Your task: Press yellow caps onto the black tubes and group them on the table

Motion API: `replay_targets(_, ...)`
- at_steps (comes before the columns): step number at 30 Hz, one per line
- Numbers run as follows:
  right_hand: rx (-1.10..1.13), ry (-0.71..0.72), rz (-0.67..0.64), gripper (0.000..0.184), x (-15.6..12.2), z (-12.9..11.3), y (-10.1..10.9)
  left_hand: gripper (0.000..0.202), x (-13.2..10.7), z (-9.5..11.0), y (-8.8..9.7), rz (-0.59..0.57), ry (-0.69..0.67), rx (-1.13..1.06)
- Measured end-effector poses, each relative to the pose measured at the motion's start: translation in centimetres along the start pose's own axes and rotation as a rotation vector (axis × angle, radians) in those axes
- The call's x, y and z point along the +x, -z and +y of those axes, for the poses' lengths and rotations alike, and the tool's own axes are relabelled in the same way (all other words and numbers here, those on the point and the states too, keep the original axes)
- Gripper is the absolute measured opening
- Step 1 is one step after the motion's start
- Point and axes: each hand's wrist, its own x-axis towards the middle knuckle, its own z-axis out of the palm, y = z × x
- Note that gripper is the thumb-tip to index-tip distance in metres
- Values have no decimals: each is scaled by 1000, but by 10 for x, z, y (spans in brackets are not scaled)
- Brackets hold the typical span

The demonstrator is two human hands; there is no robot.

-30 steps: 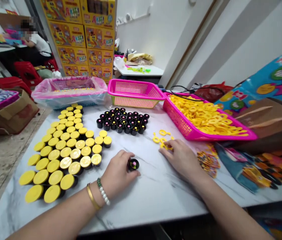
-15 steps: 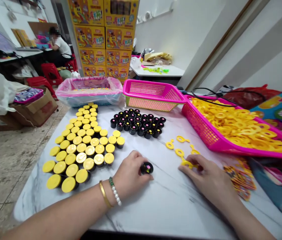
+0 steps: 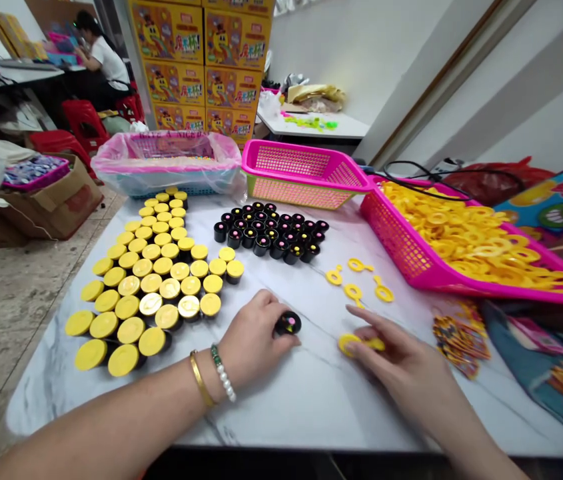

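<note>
My left hand is closed around a small black cup with pink and yellow bits inside, low over the marbled table. A yellow ring-shaped piece with a short handle is pinched in my right hand, to the right of the cup. Several loose yellow ring pieces lie beyond my right hand. Black open cups holding pink or yellow bits stand grouped behind the left hand. Many black cups with yellow lids cover the table's left part.
A pink basket heaped with yellow ring pieces stands at the right, near printed packets. At the back are a pink-and-green basket and a plastic-lined basket. Stacked yellow boxes and a seated person are farther off.
My right hand has drawn a yellow ring piece away from the loose ones, towards the cup. My left hand keeps its hold on the cup. The camera view has shifted slightly.
</note>
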Motion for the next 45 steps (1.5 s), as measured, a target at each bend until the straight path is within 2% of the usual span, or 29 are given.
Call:
replay_targets(2,169,-65,-96,49,12,-17,-3,18,0,0,0,9,1,12)
replay_targets(5,362,19,-269,36,27,-45,-8,15,0,1,0,14,6,28)
replay_targets(8,448,44,-329,38,36,-64,-15,12,0,1,0,8,3,29)
replay_targets(11,463,-17,-333,50,41,-68,-22,12,0,1,2,-15,9,2)
replay_targets(19,593,-286,-595,45,52,-68,-26,10,0,1,3,-45,29,-11)
replay_targets(24,703,-300,-628,44,54,-68,-28,11,1,2,5,-60,21,-20)
replay_targets(29,634,-240,-573,42,51,-66,-30,10,1,2,3,-45,14,-4)
replay_targets(32,608,-184,-573,42,50,-65,-30,8,3,5,8,-70,40,2)
replay_targets(35,608,-181,-594,44,47,-64,-29,17,5,10,18,-178,133,-118)
replay_targets(38,626,-212,-599,48,45,-63,-31,34,5,14,24,-213,238,-244)
replay_targets(43,720,-225,-575,52,44,-61,-34,40,5,17,23,-295,368,-364)
replay_targets(45,766,-230,-563,51,43,-61,-35,41,4,18,21,-281,407,-375)
